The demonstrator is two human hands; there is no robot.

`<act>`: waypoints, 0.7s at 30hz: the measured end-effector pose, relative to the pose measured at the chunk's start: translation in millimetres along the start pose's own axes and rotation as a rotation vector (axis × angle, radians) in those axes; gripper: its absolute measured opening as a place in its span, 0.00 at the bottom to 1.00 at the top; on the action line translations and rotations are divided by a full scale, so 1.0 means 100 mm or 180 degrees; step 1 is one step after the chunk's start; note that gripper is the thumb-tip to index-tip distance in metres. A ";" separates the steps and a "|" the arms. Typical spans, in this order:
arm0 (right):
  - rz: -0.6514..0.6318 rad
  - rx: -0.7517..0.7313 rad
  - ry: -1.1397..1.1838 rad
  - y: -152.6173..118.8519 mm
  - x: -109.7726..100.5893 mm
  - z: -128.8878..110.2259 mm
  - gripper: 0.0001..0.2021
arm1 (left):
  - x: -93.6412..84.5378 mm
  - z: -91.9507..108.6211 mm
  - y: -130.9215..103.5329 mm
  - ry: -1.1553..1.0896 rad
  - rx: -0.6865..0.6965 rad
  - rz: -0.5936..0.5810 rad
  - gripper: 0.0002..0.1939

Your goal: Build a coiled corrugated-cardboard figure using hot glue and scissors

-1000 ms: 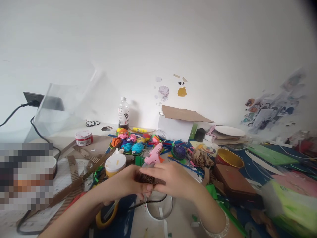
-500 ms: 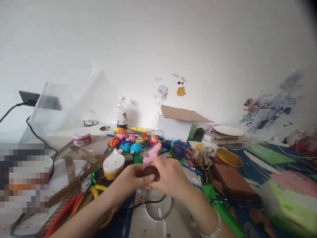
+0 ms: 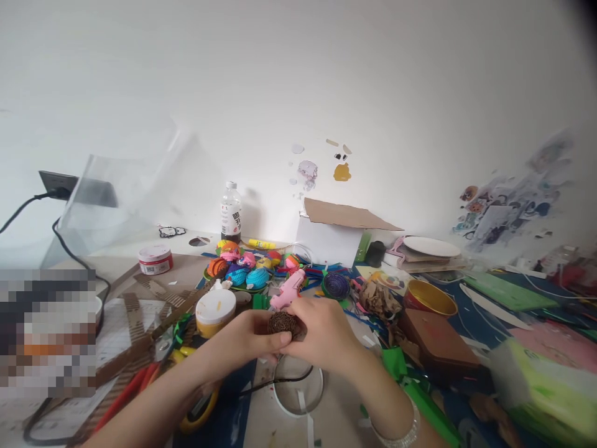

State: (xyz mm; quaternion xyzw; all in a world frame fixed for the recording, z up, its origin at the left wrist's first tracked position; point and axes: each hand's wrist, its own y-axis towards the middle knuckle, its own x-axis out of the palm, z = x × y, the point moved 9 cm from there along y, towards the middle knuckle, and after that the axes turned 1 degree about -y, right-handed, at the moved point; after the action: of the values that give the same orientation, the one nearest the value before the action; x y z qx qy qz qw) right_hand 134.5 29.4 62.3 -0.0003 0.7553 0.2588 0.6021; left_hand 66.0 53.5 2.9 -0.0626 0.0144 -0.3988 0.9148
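Note:
Between my two hands is a brown coil of rolled corrugated paper [image 3: 282, 323], its spiral face turned up toward me. My left hand [image 3: 254, 336] grips it from the left, thumb along its lower edge. Around its right side close the fingers of my right hand [image 3: 321, 326], most of the fingertips hidden. Just behind the coil lies a pink hot glue gun [image 3: 288, 290]. Below my hands, a white ring [image 3: 298, 414] rests on the table with a black cord crossing it.
Colourful paper-coil balls [image 3: 237, 270] are heaped at the back, near a bottle [image 3: 231, 211]. A white-lidded jar [image 3: 215, 311] stands left of my hands, above red-and-yellow scissors [image 3: 200, 410]. To the right are crumpled brown paper [image 3: 380, 297], a brown box [image 3: 436, 342] and a yellow-lined bowl [image 3: 431, 297].
Both hands stay on the coil, which is tilted slightly more toward me, with more of its spiral face showing. The view has shifted very slightly.

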 end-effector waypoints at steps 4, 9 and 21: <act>-0.0175 0.0036 0.0486 0.00 -0.01 0.02 0.20 | 0.03 0.02 -0.02 -0.0287 0.0018 0.0004 0.18; -0.0462 -0.0309 0.1213 -0.05 -0.09 -0.06 0.21 | 0.10 0.11 -0.08 0.0145 -0.0001 -0.0367 0.17; -0.0505 -0.0227 0.1115 -0.04 0.02 -0.05 0.26 | 0.09 0.10 -0.06 0.0215 0.0082 -0.0276 0.19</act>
State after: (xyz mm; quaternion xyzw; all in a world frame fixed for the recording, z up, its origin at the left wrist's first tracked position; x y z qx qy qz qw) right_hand 130.1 24.5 59.3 -0.1263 0.8365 0.2331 0.4795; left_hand 68.7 44.1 14.1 -0.0379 0.0373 -0.4401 0.8964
